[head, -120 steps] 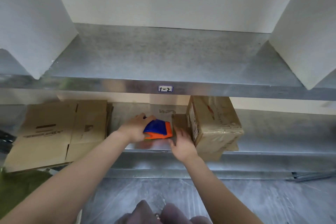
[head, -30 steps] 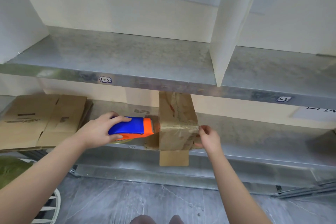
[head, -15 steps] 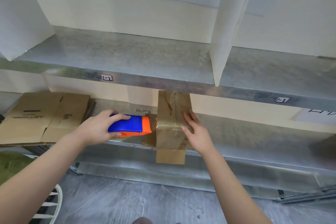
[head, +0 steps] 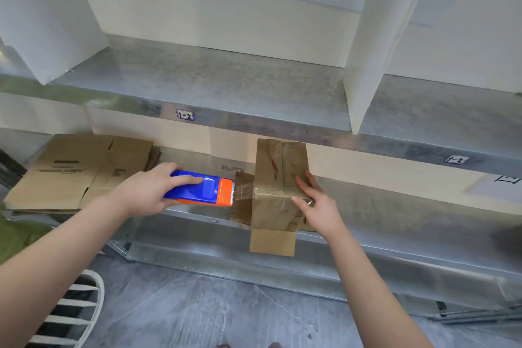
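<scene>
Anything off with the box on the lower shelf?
Yes. The cardboard box has one flap hanging loose over the lower shelf edge, and its tape looks wrinkled. The left hand grips the tape dispenser; the right hand rests on the box.

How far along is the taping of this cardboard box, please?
Done: shiny tape crosses the cardboard box. In hand: the left hand grips the tape dispenser, its strip stretched to the box, uncut; the right hand presses flat on the box. Left: cutting the strip, probably taping the hanging flap.

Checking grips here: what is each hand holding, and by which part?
The left hand grips the tape dispenser by its blue body; the right hand presses flat on the box.
</scene>
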